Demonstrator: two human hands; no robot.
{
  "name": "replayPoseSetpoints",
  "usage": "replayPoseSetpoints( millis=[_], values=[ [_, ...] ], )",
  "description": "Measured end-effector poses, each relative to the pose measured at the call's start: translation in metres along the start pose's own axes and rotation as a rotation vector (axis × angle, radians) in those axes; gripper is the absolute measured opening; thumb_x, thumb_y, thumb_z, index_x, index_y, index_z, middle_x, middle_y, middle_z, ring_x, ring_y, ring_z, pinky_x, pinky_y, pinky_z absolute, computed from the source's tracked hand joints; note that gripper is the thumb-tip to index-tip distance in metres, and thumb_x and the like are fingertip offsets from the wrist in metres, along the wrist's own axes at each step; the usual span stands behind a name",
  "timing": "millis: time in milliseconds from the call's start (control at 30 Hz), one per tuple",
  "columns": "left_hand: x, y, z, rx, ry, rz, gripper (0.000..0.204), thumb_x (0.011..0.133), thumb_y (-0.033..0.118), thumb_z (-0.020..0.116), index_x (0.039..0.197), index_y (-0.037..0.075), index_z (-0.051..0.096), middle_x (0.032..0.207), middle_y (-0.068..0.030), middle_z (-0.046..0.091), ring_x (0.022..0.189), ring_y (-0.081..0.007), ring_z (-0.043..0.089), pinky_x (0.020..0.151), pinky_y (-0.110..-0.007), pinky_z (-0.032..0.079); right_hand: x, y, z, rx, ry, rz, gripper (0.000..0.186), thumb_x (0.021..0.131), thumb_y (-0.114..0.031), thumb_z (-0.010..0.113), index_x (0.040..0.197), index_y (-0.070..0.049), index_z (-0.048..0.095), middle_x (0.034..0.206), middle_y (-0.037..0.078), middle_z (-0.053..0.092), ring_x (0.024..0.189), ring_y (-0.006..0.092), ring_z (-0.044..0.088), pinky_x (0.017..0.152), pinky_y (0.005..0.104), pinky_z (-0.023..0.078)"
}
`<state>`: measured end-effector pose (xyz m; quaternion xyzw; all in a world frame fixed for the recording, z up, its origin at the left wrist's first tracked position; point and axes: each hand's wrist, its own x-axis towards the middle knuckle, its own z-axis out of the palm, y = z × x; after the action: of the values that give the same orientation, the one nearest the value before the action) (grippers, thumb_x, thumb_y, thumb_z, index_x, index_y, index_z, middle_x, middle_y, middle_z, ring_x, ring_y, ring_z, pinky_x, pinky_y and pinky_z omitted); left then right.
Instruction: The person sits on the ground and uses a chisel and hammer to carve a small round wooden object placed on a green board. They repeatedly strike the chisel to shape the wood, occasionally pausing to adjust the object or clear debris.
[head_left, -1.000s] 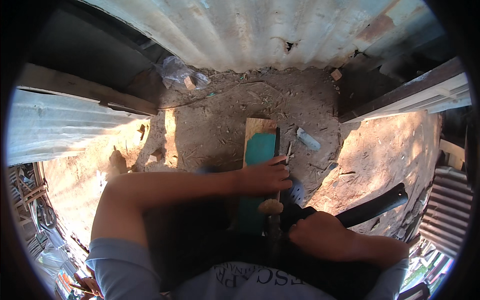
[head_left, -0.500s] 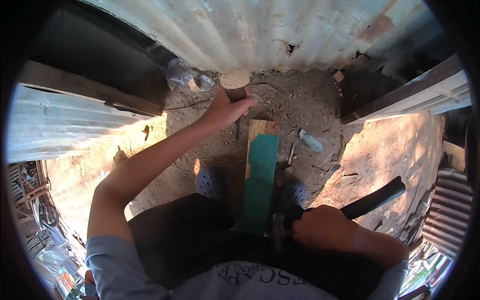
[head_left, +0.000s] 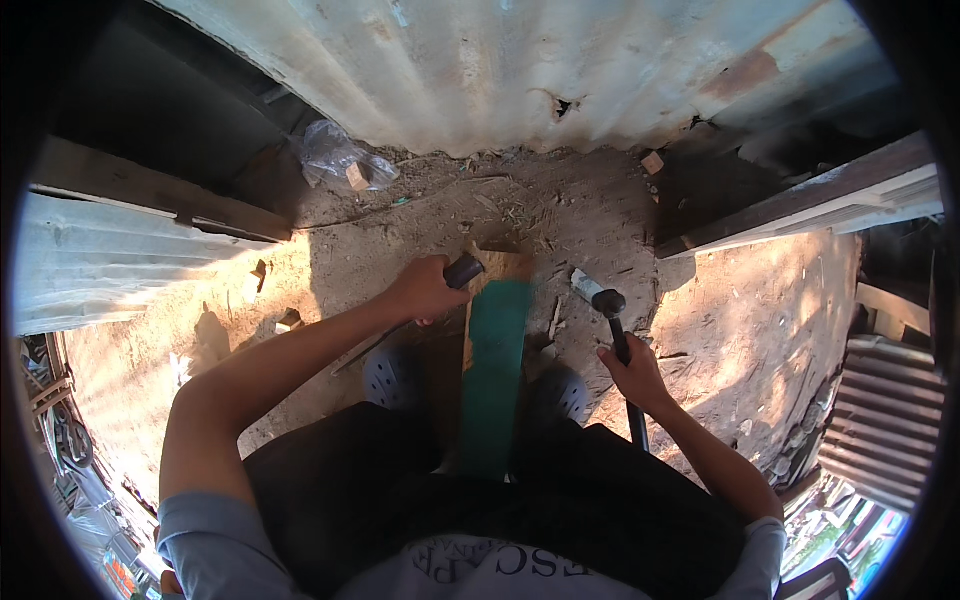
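My left hand [head_left: 420,288] is closed around a dark round handle [head_left: 463,271] with a flared, frayed pale end. A thin shaft slants down and left from below that hand, so it looks like a chisel, though its tip is hard to make out. The handle's end is beside the bare far end of a green-painted wooden board [head_left: 496,330], which stands between my legs. In my right hand [head_left: 638,374] is a hammer [head_left: 607,301], gripped partway along its black handle, with its dark head pointing away from me.
Corrugated metal sheeting [head_left: 480,70] closes off the far side. A clear plastic bag [head_left: 335,155] and small wood blocks [head_left: 653,162] lie near its foot. A pale piece [head_left: 584,285] lies on the dirt floor [head_left: 560,210] behind the hammer head. Wooden beams [head_left: 150,190] run along both sides.
My left hand has come nearer and left, tilting the handled tool beside the board's end. My right hand has swung the hammer round, its head moving from near my lap to farther forward.
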<state>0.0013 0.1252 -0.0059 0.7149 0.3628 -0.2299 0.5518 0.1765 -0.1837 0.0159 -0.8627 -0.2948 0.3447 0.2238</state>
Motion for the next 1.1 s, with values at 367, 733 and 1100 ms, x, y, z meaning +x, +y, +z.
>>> replayPoseSetpoints(
  millis=[367,733,1100],
  values=[
    [0.018,0.010,0.001,0.050,-0.012,-0.055,0.047,0.075,0.026,0.068,0.099,-0.011,0.051,0.054,-0.0124,0.056,0.039,-0.0194,0.057,0.036,-0.031,0.045,0.017,0.103,0.020,0.014,0.049,0.256,0.033,0.081,-0.015,0.067,0.105,0.002,0.051,0.077,0.013,0.059,0.061,0.0180,0.064,0.052,0.0314,0.051],
    [0.021,-0.003,0.023,0.023,-0.081,-0.082,0.047,0.074,0.030,0.072,0.094,-0.011,0.060,0.065,-0.0177,0.063,0.054,-0.0241,0.065,0.048,-0.034,0.051,0.050,-0.019,0.048,0.179,-0.427,0.098,0.051,0.082,-0.026,0.066,0.120,0.004,0.050,0.098,0.018,0.066,0.092,0.0269,0.065,0.081,0.0348,0.050],
    [0.034,-0.023,0.052,0.032,0.114,0.087,0.050,0.067,0.033,0.069,0.096,-0.007,0.063,0.086,-0.0254,0.066,0.088,-0.0378,0.065,0.080,-0.043,0.051,0.064,-0.036,0.105,0.107,-0.627,0.107,0.053,0.072,-0.030,0.067,0.112,0.002,0.055,0.105,0.020,0.063,0.102,0.0307,0.062,0.089,0.0375,0.047]
  ],
)
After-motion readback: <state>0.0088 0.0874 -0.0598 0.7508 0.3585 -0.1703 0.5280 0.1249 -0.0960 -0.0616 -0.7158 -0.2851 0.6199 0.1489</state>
